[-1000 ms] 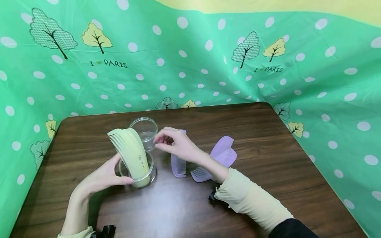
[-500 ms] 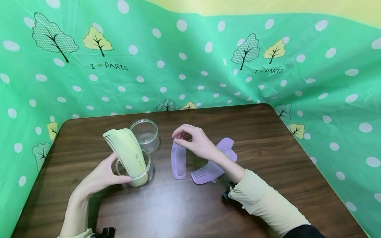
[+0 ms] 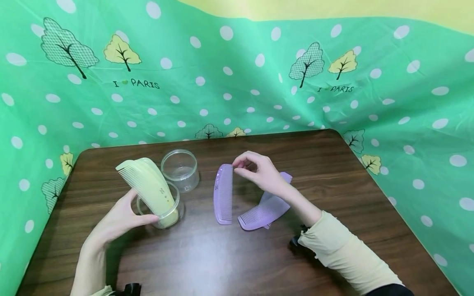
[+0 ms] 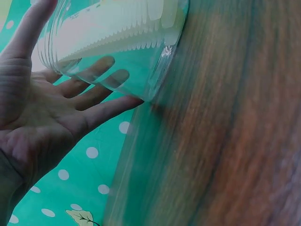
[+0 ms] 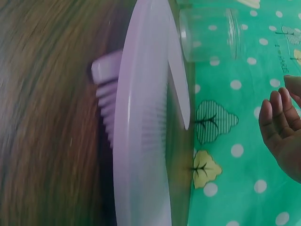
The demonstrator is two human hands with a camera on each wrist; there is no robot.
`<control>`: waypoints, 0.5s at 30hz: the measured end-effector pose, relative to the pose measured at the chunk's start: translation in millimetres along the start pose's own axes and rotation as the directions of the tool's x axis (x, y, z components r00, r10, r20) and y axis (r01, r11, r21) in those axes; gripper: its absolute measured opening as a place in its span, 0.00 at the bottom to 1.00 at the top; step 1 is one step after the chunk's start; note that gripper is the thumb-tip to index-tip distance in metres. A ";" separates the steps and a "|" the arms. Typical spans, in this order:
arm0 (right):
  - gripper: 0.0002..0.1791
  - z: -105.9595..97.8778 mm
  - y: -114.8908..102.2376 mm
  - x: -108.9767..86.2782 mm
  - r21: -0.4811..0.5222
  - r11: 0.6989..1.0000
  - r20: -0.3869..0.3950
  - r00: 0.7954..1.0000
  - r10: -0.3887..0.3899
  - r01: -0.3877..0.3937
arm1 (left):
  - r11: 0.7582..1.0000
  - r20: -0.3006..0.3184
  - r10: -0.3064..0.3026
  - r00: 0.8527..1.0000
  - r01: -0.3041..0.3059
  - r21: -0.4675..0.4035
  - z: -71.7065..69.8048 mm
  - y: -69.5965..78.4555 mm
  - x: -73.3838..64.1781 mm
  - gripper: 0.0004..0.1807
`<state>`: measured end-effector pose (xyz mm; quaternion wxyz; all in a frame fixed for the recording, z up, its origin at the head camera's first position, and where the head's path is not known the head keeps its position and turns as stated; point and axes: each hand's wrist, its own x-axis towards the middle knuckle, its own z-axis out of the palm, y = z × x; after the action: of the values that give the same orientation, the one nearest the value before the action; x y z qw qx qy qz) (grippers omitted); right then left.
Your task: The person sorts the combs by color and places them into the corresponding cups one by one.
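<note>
Wrinkled cream sleeves (image 3: 348, 248) show with black fabric (image 3: 390, 290) and black wrist pieces (image 3: 132, 289).

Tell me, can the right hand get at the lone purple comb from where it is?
Likely yes. The right hand appears to hold nothing and is right beside the far end of that purple comb. Nothing lies on it, and the other purple combs sit apart, to its right.

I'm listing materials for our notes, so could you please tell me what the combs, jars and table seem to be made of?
Yellow combs and purple combs: probably plastic, smooth and satiny, with even colour and soft highlights.
Jars: clear plastic or glass, glossy; see-through walls, shiny rims.
Table: wood or wood-look laminate; dark grain, slight sheen.
</note>
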<state>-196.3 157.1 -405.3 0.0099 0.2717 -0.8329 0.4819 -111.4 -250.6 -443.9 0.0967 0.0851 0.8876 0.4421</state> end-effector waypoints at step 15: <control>0.08 -34.1 15.1 -9.9 -0.056 0.997 -0.027 0.998 0.056 -0.058 | 0.999 -0.033 -0.044 0.998 0.044 -0.004 -5.9 -4.6 1.5 0.42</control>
<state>-203.2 194.9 -401.8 0.0144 0.2412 -0.8535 0.4617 -114.7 -257.5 -444.3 0.0917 0.0579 0.8901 0.4426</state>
